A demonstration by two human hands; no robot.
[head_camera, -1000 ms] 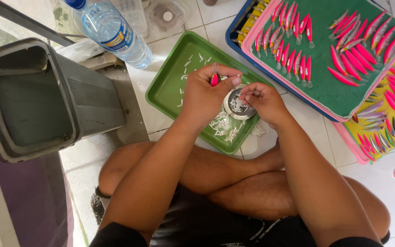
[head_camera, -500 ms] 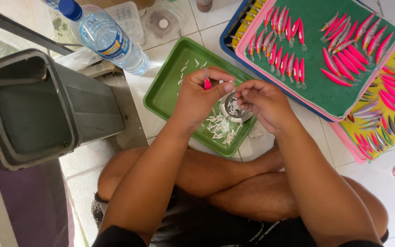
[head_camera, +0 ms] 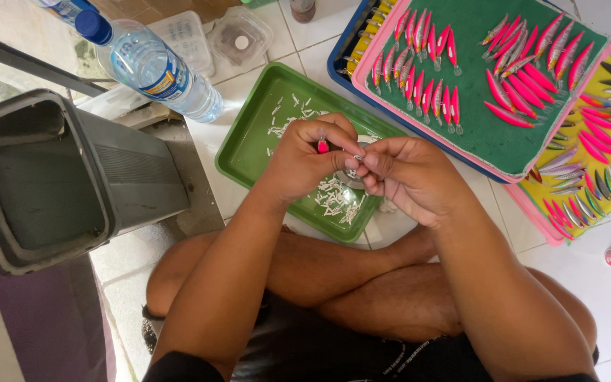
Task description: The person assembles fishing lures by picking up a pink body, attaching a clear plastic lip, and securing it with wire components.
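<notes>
Person was sitting cross-legged on the tiled floor [head_camera: 574,276], both hands up over their lap. Left hand [head_camera: 304,164] was curled closed around a small pink lure [head_camera: 322,146], only its tip poking out above the fingers. Right hand [head_camera: 410,175] was pinched narrow at the fingertips right against it, holding what looked like a tiny metal fitting, too small to tell exactly.

Looked to me like the fitting-on step, getting hardware onto the lure's end. The next bit would probably need a steady left grip and a fine twist from the right fingertips.

Just under the hands sat a green tray [head_camera: 249,145] scattered with small white bits [head_camera: 334,198]. To the left, a grey bin [head_camera: 44,184] and a water bottle with a blue cap [head_camera: 151,67]. Further back, a green board [head_camera: 475,134] lined with finished pink and silver lures, and beyond it a yellow board [head_camera: 606,173] with more in mixed colours.
</notes>
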